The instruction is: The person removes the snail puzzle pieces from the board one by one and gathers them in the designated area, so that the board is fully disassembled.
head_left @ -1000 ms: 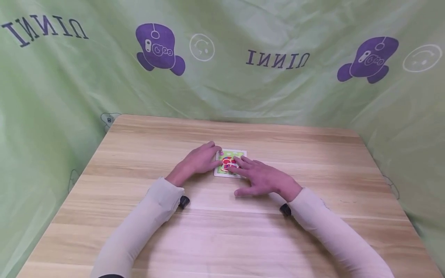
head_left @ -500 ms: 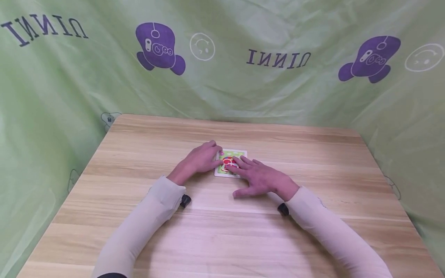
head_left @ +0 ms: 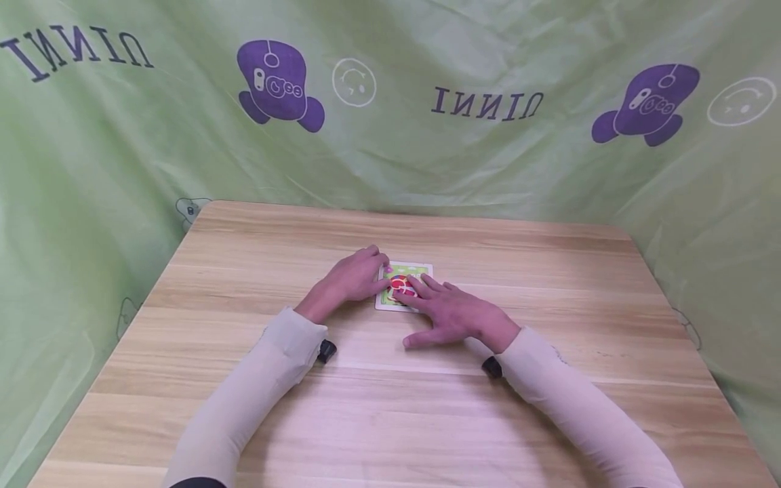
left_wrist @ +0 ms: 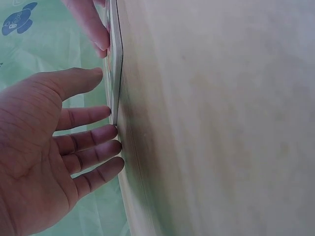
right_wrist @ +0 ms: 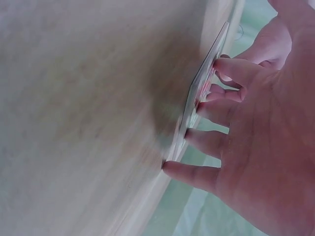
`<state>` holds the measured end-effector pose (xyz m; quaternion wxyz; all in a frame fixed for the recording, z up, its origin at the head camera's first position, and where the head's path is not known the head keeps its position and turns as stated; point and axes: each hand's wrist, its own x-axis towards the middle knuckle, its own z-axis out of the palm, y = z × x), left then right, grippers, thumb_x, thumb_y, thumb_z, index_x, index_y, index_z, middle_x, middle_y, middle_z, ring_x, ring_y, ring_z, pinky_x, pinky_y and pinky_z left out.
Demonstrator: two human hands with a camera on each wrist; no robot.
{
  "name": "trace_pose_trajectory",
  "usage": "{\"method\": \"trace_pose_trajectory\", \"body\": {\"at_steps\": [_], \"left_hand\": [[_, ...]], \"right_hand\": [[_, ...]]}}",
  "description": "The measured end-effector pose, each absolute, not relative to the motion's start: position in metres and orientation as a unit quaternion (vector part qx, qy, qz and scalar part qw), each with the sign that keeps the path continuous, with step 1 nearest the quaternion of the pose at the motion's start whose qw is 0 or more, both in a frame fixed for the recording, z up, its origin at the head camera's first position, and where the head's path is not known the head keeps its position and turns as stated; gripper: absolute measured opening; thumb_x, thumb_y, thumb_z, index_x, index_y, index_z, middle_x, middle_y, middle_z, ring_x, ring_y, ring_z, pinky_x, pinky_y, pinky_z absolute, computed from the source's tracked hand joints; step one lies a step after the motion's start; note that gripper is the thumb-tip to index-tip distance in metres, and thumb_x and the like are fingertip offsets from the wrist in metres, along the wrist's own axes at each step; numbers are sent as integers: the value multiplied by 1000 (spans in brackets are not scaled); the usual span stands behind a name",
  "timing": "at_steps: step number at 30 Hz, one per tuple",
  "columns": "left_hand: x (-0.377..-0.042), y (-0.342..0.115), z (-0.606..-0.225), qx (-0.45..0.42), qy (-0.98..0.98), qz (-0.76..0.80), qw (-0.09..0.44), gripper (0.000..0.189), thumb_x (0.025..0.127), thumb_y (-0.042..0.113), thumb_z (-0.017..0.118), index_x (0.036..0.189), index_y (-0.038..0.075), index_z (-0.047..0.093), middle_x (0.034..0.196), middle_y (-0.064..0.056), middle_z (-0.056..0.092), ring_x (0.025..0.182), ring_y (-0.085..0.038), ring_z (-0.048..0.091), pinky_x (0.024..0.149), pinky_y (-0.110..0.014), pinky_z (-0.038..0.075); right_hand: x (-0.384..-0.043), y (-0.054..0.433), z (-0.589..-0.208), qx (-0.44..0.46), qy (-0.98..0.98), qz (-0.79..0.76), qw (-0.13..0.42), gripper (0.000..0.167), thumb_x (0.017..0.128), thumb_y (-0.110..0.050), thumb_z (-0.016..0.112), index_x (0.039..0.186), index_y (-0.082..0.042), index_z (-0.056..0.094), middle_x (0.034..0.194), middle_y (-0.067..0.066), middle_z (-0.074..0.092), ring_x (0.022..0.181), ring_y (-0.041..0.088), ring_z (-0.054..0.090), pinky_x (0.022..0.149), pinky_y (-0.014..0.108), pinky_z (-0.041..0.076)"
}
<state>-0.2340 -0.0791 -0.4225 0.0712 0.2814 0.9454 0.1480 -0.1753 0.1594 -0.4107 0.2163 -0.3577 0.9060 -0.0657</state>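
Note:
A small, thin square board (head_left: 386, 303) with a white border and a green, red and blue picture lies flat on the table. My left hand (head_left: 354, 278) is at its left side, thumb over the picture side and fingertips along the edge, as the left wrist view of the board (left_wrist: 116, 64) shows; the fingers are loosely bent. Straight and spread, the fingers of my right hand (head_left: 454, 313) rest on the board from the right, with the thumb out over the tabletop. Part of the picture is hidden under the right fingers.
The wood-grain table (head_left: 378, 420) has rounded far corners. A green curtain (head_left: 390, 163) with purple figures and lettering hangs behind it and along both sides. Black straps or camera mounts (head_left: 327, 351) show at the cuffs of the light sleeves.
My right hand has slid slightly left and toward me, its fingers still on the board. The left hand and the board have hardly moved.

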Motion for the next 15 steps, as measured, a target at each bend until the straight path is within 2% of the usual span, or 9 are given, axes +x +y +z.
{"method": "trace_pose_trajectory", "body": {"at_steps": [6,15], "left_hand": [[-235,-78,-423,278,946,149,72,35,99,36,69,119,8,67,116,-10,57,102,-25,57,90,-42,51],[-238,-75,-421,259,950,154,89,36,99,38,68,119,8,67,115,-9,57,102,-24,56,88,-42,52]], "right_hand": [[-175,158,-411,-364,904,-68,215,91,89,-77,57,164,-35,26,171,14,6,155,39,3,118,64,16],[-177,159,-413,-364,904,-62,218,89,90,-75,58,164,-37,25,171,12,5,155,38,3,118,63,16]]}}
